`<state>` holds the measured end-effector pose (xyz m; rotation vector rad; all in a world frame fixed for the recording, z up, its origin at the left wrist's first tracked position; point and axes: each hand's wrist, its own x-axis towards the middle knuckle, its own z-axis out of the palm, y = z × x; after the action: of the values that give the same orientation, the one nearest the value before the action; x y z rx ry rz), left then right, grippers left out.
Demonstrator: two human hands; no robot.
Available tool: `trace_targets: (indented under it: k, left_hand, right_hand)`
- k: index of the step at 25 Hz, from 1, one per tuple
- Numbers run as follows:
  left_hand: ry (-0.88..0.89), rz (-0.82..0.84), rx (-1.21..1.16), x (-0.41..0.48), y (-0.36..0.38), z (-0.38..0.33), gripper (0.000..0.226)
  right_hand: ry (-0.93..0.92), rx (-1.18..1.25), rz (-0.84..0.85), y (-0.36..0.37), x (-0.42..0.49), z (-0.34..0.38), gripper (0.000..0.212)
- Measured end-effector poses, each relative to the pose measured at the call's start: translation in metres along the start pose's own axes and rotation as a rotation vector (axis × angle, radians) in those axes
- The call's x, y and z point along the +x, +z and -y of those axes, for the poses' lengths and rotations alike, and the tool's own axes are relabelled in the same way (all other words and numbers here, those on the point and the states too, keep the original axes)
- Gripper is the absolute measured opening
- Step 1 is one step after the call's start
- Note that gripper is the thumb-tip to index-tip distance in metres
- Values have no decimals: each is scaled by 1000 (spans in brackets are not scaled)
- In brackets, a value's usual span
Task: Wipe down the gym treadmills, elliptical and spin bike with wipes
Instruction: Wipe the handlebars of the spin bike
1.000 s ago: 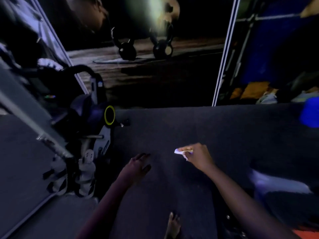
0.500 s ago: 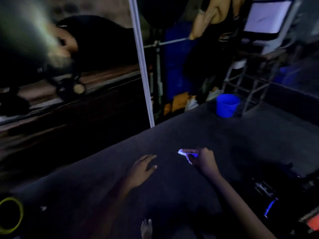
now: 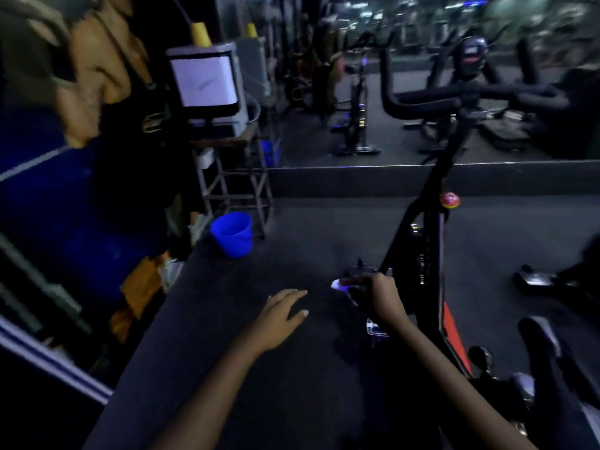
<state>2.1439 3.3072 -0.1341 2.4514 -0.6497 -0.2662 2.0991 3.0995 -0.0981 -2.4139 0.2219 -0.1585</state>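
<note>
Head view: blue bucket centre-left; spin bike at right
Surface: dark floor
Hands: left hand relaxed, empty; right hand pinches wipe

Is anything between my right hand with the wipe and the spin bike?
Nothing visible does. The right hand, pinching the wipe, is beside the spin bike frame, with no object between them.

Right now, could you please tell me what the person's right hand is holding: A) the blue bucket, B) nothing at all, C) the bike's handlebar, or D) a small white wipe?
D: the right hand pinches a small white wipe at its fingertips, low beside the spin bike frame, while the left hand is open and empty.
</note>
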Motion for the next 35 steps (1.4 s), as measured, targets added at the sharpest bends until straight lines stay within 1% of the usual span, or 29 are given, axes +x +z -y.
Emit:
trace_targets:
  k: [4,8,11,15,17,20,22,24,25,27,29,32,35]
  left_hand:
    - [192,68,59,85,-14,-13,47]
    - [352,123,104,167,-27,-34,48]
    - [434,160,137,231,-38,-49,48]
    - [511,190,196,332,-52,-68,49]
    - [569,163,202,380,-61,-84,51]
    - [677,91,180,432,-74,-103,54]
    - [758,-10,198,462,-83,-114,55]
    - [885,-149,176,502,-95,-126,61]
    - [952,-201,161,523,-99,-131,65]
    - [1087,-275,175,568,-100,-137,64]
    - [1186,-298,227,602,-98,-144,59]
    - [1281,-228,241,647,-97,-150,61]
    - [1372,-175,149,670,-94,-150,65]
  right_hand:
    - [110,2,-162,-31,38,-5,28]
    - [193,40,-380,-61,88,-18,26]
    - [215,32,-505,-85,139,-34,25]
    - [243,6,-616,-115,213,-52,28]
    - [240,-2,-674,-132,252,-57,28]
    - [223,9,-805,-154,301,-61,27]
    - [166,19,-921,-166,328,-60,26]
    - [131,-13,-1072,-183,356,-64,28]
    - [137,-36,-1150,-191,368,-69,29]
    - [168,-104,-1270,-203,387,-78,33]
    - [224,-172,-1325,-209,399,-84,34]
    - [335,-248,-1373,-207,419,-85,36]
    - [333,-395,-1439,-189,430,-70,34]
